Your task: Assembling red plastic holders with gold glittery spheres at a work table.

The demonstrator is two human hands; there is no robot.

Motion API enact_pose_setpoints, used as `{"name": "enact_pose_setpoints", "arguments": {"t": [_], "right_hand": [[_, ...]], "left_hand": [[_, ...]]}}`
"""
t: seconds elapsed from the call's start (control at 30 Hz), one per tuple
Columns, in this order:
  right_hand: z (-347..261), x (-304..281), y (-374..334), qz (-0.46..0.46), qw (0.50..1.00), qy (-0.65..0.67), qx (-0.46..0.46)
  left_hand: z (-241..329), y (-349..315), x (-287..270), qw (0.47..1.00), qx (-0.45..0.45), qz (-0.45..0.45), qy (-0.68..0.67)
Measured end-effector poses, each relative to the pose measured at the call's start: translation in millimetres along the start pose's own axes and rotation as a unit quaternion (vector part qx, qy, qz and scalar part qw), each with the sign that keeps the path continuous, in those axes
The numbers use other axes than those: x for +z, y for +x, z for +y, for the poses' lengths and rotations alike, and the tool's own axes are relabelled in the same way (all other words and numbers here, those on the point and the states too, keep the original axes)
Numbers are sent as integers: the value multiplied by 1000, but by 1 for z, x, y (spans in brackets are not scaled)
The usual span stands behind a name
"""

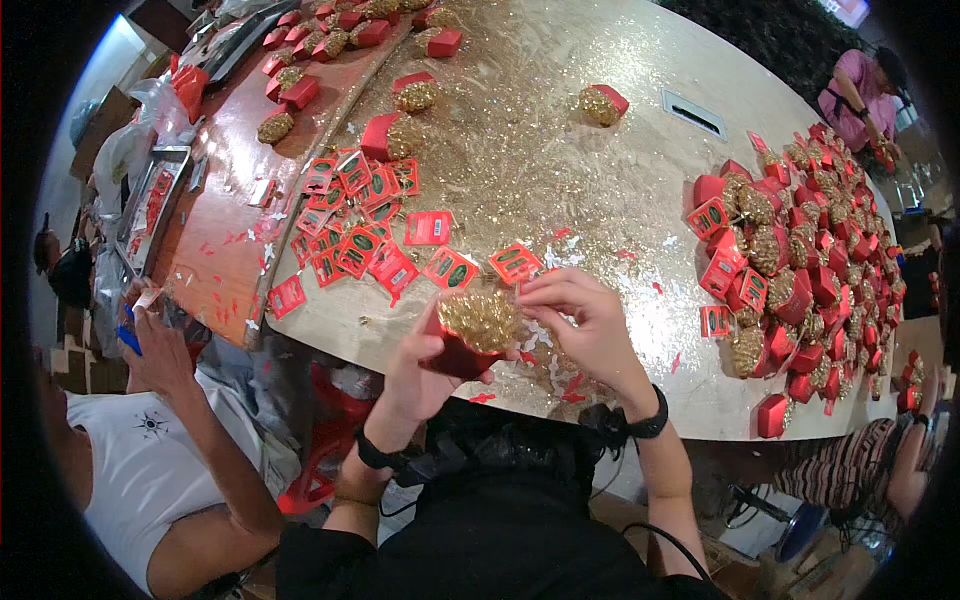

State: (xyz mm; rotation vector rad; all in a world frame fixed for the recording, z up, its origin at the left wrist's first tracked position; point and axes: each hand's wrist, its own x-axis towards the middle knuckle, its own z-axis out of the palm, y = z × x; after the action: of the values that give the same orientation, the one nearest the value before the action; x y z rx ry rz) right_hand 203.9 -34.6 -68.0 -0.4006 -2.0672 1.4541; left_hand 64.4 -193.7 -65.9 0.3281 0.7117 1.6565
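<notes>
In front of me, over the table's near edge, my left hand [412,380] is closed round a red box with gold glittery pinecones [480,318] bulging from its open side. My right hand [590,325] is at the right end of that gold mass, thumb and forefinger pinched together. Whatever sits between those fingertips is too small to make out. Just beyond my hands lie a red card with dark green ovals [515,263] and another like it [450,268]. A loose pile of similar red cards [358,250] spreads to their left.
A big heap of red boxes with gold pinecones [790,265] covers the table's right side. More such boxes [383,137] stand farther back, on a table [560,180] strewn with glitter and paper scraps. A co-worker in white [165,450] sits at my left; another person in pink [858,95] is far right.
</notes>
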Motion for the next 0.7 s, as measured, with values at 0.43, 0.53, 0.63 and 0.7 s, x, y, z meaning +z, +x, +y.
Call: {"name": "enact_pose_setpoints", "arguments": {"t": [0.43,0.53,0.63,0.7], "right_hand": [[-21,-4,-56,107,986,126,17],[-19,-7,-58,104,985,133,17],[-16,-12,-60,86,988,128,26],[-17,-15,-61,76,989,124,40]], "left_hand": [[-35,-9,21,977,71,-18,200],[-34,-11,26,962,95,-32,253],[-35,-9,26,934,145,-68,318],[-37,-8,25,922,166,-90,338]]}}
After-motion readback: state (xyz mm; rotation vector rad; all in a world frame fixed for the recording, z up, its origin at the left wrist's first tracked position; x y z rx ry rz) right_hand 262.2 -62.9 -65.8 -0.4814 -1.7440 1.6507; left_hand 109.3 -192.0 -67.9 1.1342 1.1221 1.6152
